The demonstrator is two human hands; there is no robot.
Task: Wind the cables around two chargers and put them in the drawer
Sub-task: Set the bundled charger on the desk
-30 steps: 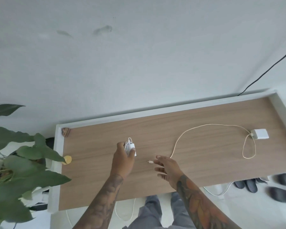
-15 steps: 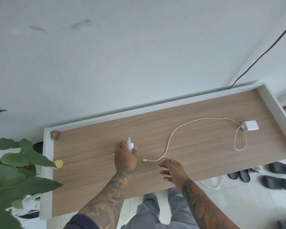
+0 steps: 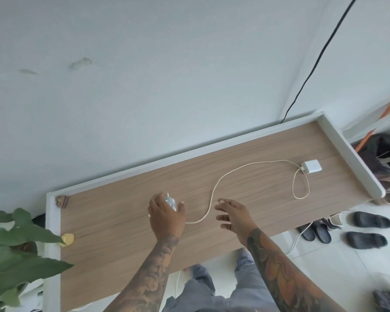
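**At the counter: one charger wound, one waiting**

Under both hands lies the wooden counter (image 3: 122,255), the largest thing in view, with a white rim at its far edge. No drawer can be seen from here, so I judge that nothing is put away yet.

To the right of the right hand, well apart from it, the second charger (image 3: 311,166) lies flat on the wood. Its loose cable (image 3: 214,192) runs from it in a long curve, passes between the two hands, and ends just beside the left hand. This cable is not wound at all.

About half of the winding seems done. The left hand (image 3: 166,218) rests on the counter with fingers and thumb curled round the first charger (image 3: 170,202), whose cable is already wrapped in a bundle around it. The right hand (image 3: 233,213) is spread, fingers almost straight, and holds nothing; it hovers near the loose cable without touching it, as far as I can tell.

What is left: to wind the second cable and to place both chargers in the drawer.
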